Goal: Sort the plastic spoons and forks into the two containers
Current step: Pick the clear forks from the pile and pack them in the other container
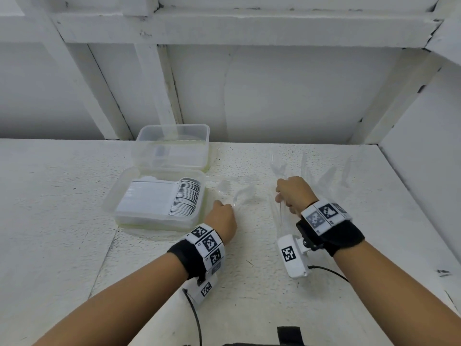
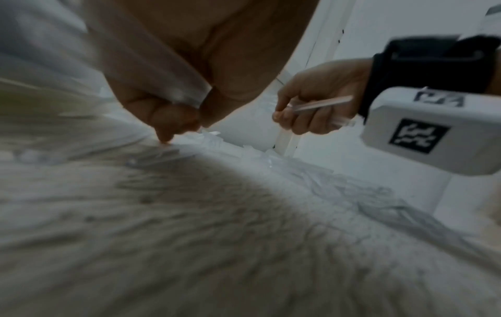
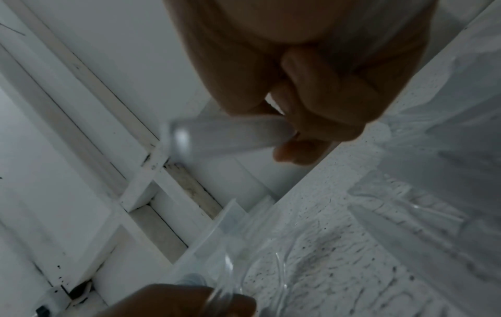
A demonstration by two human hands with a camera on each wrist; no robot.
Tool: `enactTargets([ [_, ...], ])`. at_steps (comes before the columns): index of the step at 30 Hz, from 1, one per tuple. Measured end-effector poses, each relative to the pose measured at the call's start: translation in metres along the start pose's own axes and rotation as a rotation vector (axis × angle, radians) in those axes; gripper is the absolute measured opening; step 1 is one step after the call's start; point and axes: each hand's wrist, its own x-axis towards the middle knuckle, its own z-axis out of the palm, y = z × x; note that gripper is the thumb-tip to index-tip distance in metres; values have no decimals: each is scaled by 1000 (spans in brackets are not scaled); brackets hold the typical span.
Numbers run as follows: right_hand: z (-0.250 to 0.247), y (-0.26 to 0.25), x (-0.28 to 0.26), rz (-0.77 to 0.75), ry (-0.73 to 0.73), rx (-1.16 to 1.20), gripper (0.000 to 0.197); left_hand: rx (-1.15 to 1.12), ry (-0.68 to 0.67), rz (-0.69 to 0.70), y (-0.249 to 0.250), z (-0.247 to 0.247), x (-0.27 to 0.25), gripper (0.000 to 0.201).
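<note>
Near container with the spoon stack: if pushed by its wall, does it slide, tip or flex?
Probably slides: the near container is low and wide, sitting flat on the table. Tipping looks unlikely, since the spoon stack lies low inside. Its thin, translucent wall may flex under the fingers, so push low, near the base.

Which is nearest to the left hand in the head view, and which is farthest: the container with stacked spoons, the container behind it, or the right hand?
From the left hand:
1. Container with stacked spoons, just to its left.
2. Right hand, across to the right, holding clear cutlery.
3. Rear container, farther back by the wall.
</note>
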Motion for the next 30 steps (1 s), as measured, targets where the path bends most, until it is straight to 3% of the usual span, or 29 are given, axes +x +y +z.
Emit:
enactTargets([
  [3,-1,7,-8,-84,16,27,20,37,-47,-17,0,-1,2,30],
  [5,0,10,-12,-115,21,52,12,37,-48,3,0,0,3,30],
  [10,2,10,-22,-153,-27,127,10,56,-59,11,4,-3,3,13],
  [14,3,5,-29,-151,-86,217,17,4,-71,17,1,-3,-1,31],
  [17,4,5,-28,-187,-28,189,14,-166,-64,41,-1,-7,-5,33],
  [22,11,6,-30,-237,9,212,14,-706,-49,46,2,-23,-26,20],
  [30,19,-4,-34,-308,-54,377,13,-890,-160,141,5,-41,-46,21],
])
